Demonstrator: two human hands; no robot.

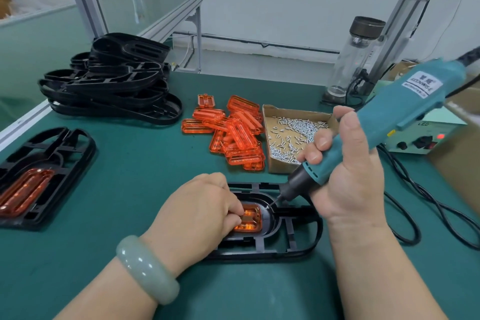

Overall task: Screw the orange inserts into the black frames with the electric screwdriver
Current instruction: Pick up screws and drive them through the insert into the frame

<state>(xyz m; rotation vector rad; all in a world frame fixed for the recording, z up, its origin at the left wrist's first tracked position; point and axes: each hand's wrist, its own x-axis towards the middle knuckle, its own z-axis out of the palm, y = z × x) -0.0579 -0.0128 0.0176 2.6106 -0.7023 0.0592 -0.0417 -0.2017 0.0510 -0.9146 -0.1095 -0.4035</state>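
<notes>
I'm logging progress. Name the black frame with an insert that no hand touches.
The lone frame at far left; the stacked frames look bare, and the left hand holds the near frame's insert.

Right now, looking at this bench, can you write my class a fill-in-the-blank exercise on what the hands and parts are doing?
1. The right hand grips the electric screwdriver with its tip pointing ____.
2. The left hand holds the orange insert in a frame coloured ____.
3. The loose screws lie in a box made of ____.
4. The bangle sits on the ____ wrist.
Missing words: down; black; cardboard; left.
</notes>
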